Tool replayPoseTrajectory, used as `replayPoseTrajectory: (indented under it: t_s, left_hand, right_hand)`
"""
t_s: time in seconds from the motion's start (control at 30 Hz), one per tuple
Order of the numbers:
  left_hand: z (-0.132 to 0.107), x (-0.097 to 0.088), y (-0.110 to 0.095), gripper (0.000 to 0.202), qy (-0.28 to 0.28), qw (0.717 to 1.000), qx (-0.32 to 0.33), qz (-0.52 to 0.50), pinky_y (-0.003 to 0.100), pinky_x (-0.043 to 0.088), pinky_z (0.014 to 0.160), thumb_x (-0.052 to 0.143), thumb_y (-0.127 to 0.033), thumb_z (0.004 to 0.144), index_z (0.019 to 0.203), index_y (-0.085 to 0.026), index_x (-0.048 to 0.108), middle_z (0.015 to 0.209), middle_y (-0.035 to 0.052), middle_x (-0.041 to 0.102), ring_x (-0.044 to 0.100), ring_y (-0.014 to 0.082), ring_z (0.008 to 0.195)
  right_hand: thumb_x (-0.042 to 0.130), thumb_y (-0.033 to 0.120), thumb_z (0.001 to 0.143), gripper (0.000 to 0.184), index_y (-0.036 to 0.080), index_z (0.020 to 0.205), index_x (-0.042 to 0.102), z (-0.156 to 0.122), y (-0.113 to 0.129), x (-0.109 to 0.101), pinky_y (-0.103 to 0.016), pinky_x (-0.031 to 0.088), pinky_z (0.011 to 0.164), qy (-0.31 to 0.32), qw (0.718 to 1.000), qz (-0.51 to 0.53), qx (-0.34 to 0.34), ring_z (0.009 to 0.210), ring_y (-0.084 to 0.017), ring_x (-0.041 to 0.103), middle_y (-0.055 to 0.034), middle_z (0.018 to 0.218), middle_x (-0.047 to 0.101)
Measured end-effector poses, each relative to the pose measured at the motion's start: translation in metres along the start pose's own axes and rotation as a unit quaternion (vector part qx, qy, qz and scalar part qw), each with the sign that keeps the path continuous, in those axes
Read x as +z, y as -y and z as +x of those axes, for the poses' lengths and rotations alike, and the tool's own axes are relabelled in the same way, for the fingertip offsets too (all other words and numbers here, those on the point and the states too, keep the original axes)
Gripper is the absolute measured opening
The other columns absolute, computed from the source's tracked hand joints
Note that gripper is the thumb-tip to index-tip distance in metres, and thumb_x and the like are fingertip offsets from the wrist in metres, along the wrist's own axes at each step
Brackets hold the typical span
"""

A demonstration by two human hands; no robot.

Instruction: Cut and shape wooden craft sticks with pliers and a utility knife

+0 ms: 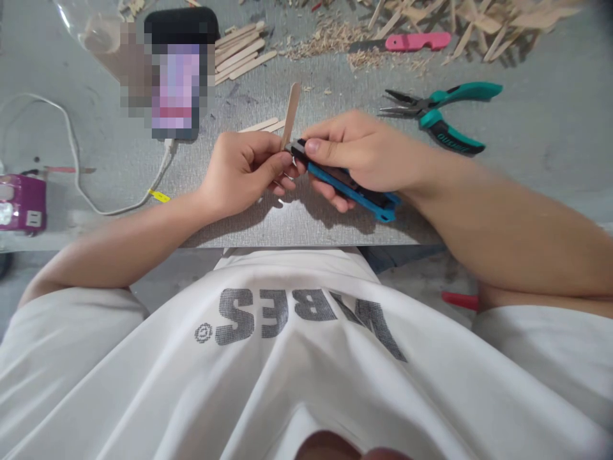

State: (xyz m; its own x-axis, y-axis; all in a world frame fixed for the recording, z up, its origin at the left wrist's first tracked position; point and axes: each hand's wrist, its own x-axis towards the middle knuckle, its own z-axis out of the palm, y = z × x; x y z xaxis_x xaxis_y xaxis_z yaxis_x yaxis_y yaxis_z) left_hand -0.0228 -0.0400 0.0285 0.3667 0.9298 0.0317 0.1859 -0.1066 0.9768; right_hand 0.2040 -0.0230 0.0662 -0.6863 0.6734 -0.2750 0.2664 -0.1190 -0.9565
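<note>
My left hand (pixel 244 169) is closed round the lower end of a wooden craft stick (pixel 290 112), which stands nearly upright above the grey table (pixel 71 83). My right hand (pixel 359 153) grips a blue and black utility knife (pixel 352 188), its thumb pressed on the black front end. The knife's tip meets the stick just above my left fingers. The blade itself is too small to make out.
Teal-handled pliers (pixel 443 115) lie to the right. A pink knife (pixel 412 41), wood shavings (pixel 335 38) and scattered sticks (pixel 483 25) sit at the back. A stack of craft sticks (pixel 242 54), a phone (pixel 179 73) with a white cable (pixel 76 166) and a purple plug box (pixel 22 204) are left.
</note>
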Motion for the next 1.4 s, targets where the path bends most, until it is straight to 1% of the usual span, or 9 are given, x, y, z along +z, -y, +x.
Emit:
replayPoseTrajectory:
  t_s: [0.23,0.53,0.63,0.7,0.83,0.9,1.03,1.23,1.4]
  left_hand:
    - [-0.001,-0.002,-0.003,0.032,0.012,1.000,0.009,-0.003,0.030,0.075,0.069,0.083,-0.045,0.109,0.092,-0.018,0.079,0.084,0.0024,0.082,0.087,0.0196,0.078]
    - [0.000,0.001,0.003,0.032,0.051,0.998,-0.027,-0.010,0.027,0.074,0.068,0.084,-0.047,0.108,0.099,-0.017,0.077,0.085,0.0023,0.083,0.086,0.0181,0.077]
    - [-0.002,0.004,0.006,0.028,0.002,1.000,-0.013,-0.006,0.031,0.074,0.071,0.083,-0.046,0.107,0.103,-0.019,0.078,0.089,0.0032,0.085,0.087,0.0195,0.079]
    - [-0.002,0.005,0.009,0.021,-0.046,0.999,0.001,0.008,0.033,0.074,0.076,0.083,-0.044,0.106,0.109,-0.024,0.079,0.093,0.0022,0.086,0.087,0.0198,0.080]
    - [-0.003,0.005,0.018,0.026,-0.096,0.993,0.030,0.061,0.033,0.071,0.083,0.081,-0.041,0.105,0.128,-0.032,0.074,0.097,-0.0013,0.087,0.087,0.0210,0.087]
    - [-0.004,0.005,0.020,0.027,-0.103,0.990,0.042,0.092,0.032,0.069,0.083,0.080,-0.040,0.106,0.130,-0.032,0.072,0.098,-0.0007,0.088,0.087,0.0222,0.095]
    - [-0.007,0.007,0.020,0.020,-0.104,0.975,0.074,0.184,0.029,0.064,0.084,0.074,-0.032,0.107,0.126,-0.030,0.072,0.103,0.0003,0.089,0.087,0.0216,0.101]
    - [-0.008,0.007,0.018,0.021,-0.089,0.933,0.167,0.306,0.030,0.059,0.084,0.061,-0.029,0.110,0.125,-0.024,0.074,0.104,0.0019,0.090,0.086,0.0184,0.093]
    - [-0.010,0.009,0.012,0.017,-0.103,0.964,0.100,0.225,0.032,0.062,0.084,0.075,-0.040,0.107,0.117,-0.027,0.072,0.092,0.0008,0.085,0.081,0.0205,0.084]
  right_hand:
    - [0.038,0.023,0.122,0.038,0.020,0.091,0.060,0.000,0.001,-0.005,-0.019,0.041,0.034,0.045,0.994,0.093,0.018,0.033,-0.013,0.055,0.0046,0.054,0.061]
    - [0.031,0.027,0.123,0.038,0.021,0.097,0.057,-0.002,0.003,-0.010,-0.018,0.039,0.037,0.064,0.992,0.100,0.040,0.033,-0.012,0.052,0.0066,0.055,0.058]
    - [0.056,0.047,0.117,0.034,0.022,0.094,0.059,0.001,-0.004,-0.009,-0.022,0.040,0.036,0.014,0.997,0.073,-0.010,0.035,-0.013,0.053,0.0053,0.055,0.061]
    - [0.080,0.060,0.103,0.044,0.023,0.089,0.059,0.002,-0.008,-0.004,-0.023,0.039,0.036,-0.049,0.996,0.052,-0.047,0.037,-0.013,0.053,0.0053,0.055,0.061]
    - [0.096,0.055,0.091,0.045,0.025,0.079,0.064,0.003,-0.005,0.016,-0.028,0.041,0.042,-0.233,0.967,-0.029,-0.099,0.043,-0.014,0.056,0.0044,0.054,0.061]
    - [0.098,0.055,0.089,0.044,0.026,0.078,0.066,0.003,-0.004,0.024,-0.029,0.042,0.044,-0.279,0.954,-0.043,-0.103,0.045,-0.014,0.057,0.0046,0.053,0.060]
    - [0.097,0.060,0.089,0.047,0.028,0.078,0.063,0.006,-0.007,0.032,-0.031,0.049,0.045,-0.274,0.959,-0.006,-0.078,0.053,-0.017,0.059,0.0029,0.058,0.058]
    - [0.090,0.046,0.091,0.040,0.029,0.071,0.060,0.012,-0.014,0.034,-0.034,0.049,0.048,-0.297,0.951,0.016,-0.084,0.053,-0.016,0.056,0.0024,0.059,0.056]
    - [0.088,0.031,0.082,0.026,0.028,0.075,0.063,0.015,-0.014,0.034,-0.034,0.049,0.047,-0.303,0.945,0.088,-0.090,0.047,-0.015,0.051,0.0056,0.058,0.056]
